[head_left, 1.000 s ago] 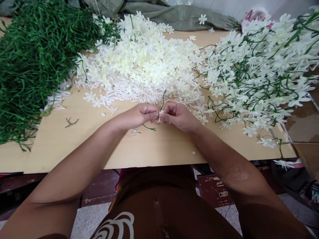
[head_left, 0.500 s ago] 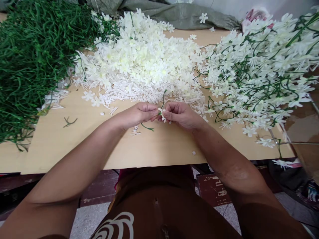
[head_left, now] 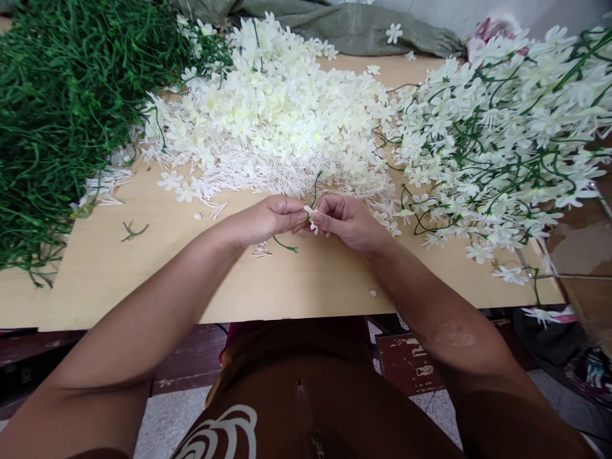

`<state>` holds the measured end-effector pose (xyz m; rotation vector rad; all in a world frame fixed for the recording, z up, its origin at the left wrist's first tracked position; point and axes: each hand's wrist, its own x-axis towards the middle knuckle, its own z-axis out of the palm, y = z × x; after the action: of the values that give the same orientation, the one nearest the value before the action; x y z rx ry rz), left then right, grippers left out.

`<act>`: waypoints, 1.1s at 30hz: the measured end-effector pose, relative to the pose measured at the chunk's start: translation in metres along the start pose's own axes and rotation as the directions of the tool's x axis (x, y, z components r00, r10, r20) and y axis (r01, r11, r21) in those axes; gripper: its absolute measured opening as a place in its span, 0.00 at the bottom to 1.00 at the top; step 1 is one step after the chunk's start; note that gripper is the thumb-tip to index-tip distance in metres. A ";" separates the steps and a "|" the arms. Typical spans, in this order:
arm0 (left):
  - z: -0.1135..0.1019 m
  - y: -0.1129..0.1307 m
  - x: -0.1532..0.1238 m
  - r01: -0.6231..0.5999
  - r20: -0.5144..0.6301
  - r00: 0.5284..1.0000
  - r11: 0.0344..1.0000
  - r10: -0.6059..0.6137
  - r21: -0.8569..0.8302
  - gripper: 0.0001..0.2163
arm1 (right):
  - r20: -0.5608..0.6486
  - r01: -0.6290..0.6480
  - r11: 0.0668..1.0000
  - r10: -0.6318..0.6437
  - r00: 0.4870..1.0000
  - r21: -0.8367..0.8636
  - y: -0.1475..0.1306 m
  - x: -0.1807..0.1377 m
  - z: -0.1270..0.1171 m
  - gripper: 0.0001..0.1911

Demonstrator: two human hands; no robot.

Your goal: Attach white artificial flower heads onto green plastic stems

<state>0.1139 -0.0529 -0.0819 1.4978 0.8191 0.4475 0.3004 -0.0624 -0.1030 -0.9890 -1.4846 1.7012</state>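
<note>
Close together over the middle of the table, my two hands pinch the parts of one artificial flower. Between the fingertips shows a small white flower. My left hand is closed on a green plastic stem, whose ends stick out below the fingers and above the flower. The fingers of my right hand are closed on the white flower's petals. Just beyond the hands lies a heap of loose white flowers with thin white stalks. How flower and stem meet is hidden by the fingers.
A big pile of green stems covers the left side of the table. Stemmed white flowers are heaped at the right, some hanging over the edge. A grey-green sack lies along the back. One loose green stem rests at the left.
Both hands stay almost in place, still pinching the flower and the stem. The view has shifted very slightly.
</note>
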 end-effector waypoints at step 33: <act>0.014 -0.005 0.001 -0.080 -0.100 0.992 0.996 0.083 0.033 0.15 | 0.091 0.053 0.995 -0.061 0.994 0.089 0.006 0.001 -0.006 0.23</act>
<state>0.1233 -0.0620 -0.0890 1.5493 0.8490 0.5780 0.3055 -0.0596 -0.1096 -0.8240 -1.4702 1.7767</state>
